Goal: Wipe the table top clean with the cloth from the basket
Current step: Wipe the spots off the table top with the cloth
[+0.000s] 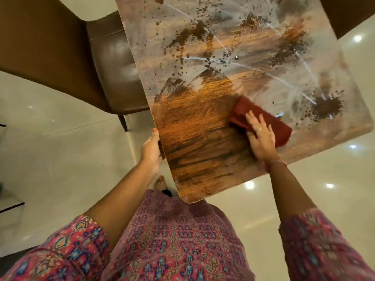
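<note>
A wooden table top (194,122) fills the upper middle of the head view. Its near part is bare glossy wood; the far part carries a whitish film, brown powder patches (326,107) and dark specks. A folded dark red cloth (276,122) lies on the table at the border of the wiped and dirty areas. My right hand (261,136) presses flat on the cloth with fingers spread. My left hand (151,151) grips the table's left edge, thumb on top. No basket is in view.
A brown leather chair (105,63) stands close to the table's left edge. Another brown piece of furniture (349,11) shows at the top right. The floor (60,151) is glossy pale tile. My bare foot (160,182) is under the table's near corner.
</note>
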### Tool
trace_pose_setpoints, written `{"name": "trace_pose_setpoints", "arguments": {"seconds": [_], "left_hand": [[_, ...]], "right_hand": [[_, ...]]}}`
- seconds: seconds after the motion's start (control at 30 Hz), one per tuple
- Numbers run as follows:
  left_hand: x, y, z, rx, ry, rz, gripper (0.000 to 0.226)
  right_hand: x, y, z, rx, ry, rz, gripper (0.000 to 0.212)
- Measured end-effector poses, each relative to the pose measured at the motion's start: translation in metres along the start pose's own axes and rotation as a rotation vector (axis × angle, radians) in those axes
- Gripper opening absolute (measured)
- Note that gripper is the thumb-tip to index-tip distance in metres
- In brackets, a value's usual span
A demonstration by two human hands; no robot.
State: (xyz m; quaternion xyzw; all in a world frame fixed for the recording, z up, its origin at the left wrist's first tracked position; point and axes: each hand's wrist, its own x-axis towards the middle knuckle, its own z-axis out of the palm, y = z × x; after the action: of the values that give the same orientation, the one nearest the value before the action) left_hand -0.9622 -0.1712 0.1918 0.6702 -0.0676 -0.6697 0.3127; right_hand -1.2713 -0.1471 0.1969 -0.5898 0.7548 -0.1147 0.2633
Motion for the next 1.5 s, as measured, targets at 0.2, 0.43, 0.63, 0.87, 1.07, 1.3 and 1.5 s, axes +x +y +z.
{"name": "trace_pose_setpoints", "arguments": {"seconds": [0.2,0.43,0.63,0.87,1.07,1.3,1.5], "left_hand": [[-0.005,-0.002,0.013,-0.028,0.125,0.034,0.037],[-0.008,-0.006,0.021,0.005,0.213,0.062,0.043],[-0.023,-0.030,0.021,-0.038,0.163,0.086,0.029],[-0.045,-0.076,0.002,-0.058,0.111,0.095,0.025],[-0.065,-0.116,-0.016,-0.111,0.056,0.013,0.032],[-0.088,-0.156,0.010,-0.659,0.069,-0.022,0.036],[-0.100,-0.173,0.043,-0.818,0.071,0.000,0.049]], "right_hand": [[-0.017,-0.066,0.057,-0.126,0.024,-0.132,0.062],[-0.092,0.036,0.020,-0.166,-0.288,-0.615,0.070],[-0.008,0.102,-0.050,-0.050,0.018,-0.015,0.058],[-0.095,0.008,0.036,-0.190,-0.230,-0.510,0.063],[-0.090,0.065,0.001,-0.167,-0.352,-0.689,0.057],[-0.040,0.106,-0.044,-0.004,0.100,0.067,0.054],[-0.132,0.000,0.058,-0.132,-0.132,-0.440,0.060]]}}
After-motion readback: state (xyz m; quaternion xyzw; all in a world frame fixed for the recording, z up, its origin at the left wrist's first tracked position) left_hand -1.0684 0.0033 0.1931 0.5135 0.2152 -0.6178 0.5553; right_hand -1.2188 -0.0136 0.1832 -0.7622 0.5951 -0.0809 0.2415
